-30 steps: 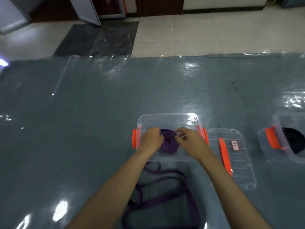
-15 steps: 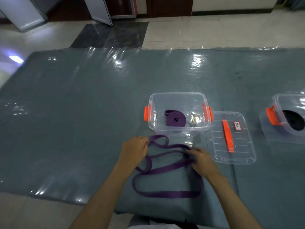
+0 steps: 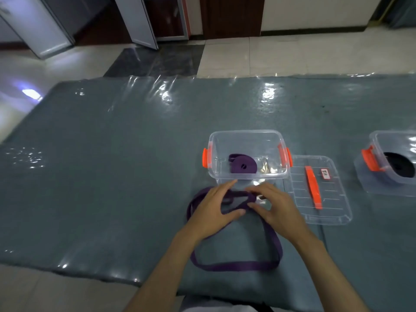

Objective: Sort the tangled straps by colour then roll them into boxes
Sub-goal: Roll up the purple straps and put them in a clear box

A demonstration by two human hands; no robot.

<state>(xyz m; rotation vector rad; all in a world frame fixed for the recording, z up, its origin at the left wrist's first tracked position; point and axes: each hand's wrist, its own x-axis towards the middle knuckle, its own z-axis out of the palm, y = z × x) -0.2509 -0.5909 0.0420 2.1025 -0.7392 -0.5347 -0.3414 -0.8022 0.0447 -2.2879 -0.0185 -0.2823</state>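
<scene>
Fingers [image 3: 227, 188] of both hands pinch the loose, flat purple webbing strap [image 3: 236, 265] on the grey tabletop [image 3: 112, 176], just before the clear plastic box [image 3: 247, 137]; slack loops could twist, spoiling the roll.

The far-right box [image 3: 392, 163] is cut off by the right picture edge, as is the black roll [image 3: 399, 165] inside it. The left hand [image 3: 213, 210] and right hand [image 3: 275, 206] cover part of the loose purple strap [image 3: 236, 265], hiding how it lies there. The writing on the lid label [image 3: 325, 173] is too small to read.
</scene>
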